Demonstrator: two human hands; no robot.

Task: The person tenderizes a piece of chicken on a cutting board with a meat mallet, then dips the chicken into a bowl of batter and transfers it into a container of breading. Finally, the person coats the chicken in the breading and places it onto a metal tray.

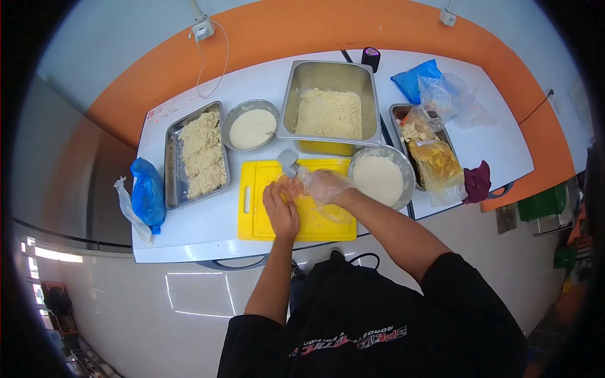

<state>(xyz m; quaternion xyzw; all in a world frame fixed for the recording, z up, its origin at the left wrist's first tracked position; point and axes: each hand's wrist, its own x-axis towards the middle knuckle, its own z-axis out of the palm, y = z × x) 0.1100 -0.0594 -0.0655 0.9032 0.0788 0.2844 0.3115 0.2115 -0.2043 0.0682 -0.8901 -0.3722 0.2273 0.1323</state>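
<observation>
My right hand (324, 187), in a clear plastic glove, is closed around the handle of a grey metal meat mallet (288, 159). The mallet's blocky head sits over the upper part of a yellow cutting board (255, 220). Pale pink raw meat (292, 188) lies on the board below it. My left hand (280, 209) rests at the left side of the meat, fingers stretched out and touching it. The meat is partly hidden by both hands.
Bowls of white batter (252, 129) and pale flour-like mix (378, 181) flank the board. Behind stands a deep steel pan (372, 120) of crumbs. A crumb-coated tray (170, 164) is left; a steel tray with bagged yellow food (435, 160) and a blue bag (413, 80) are right.
</observation>
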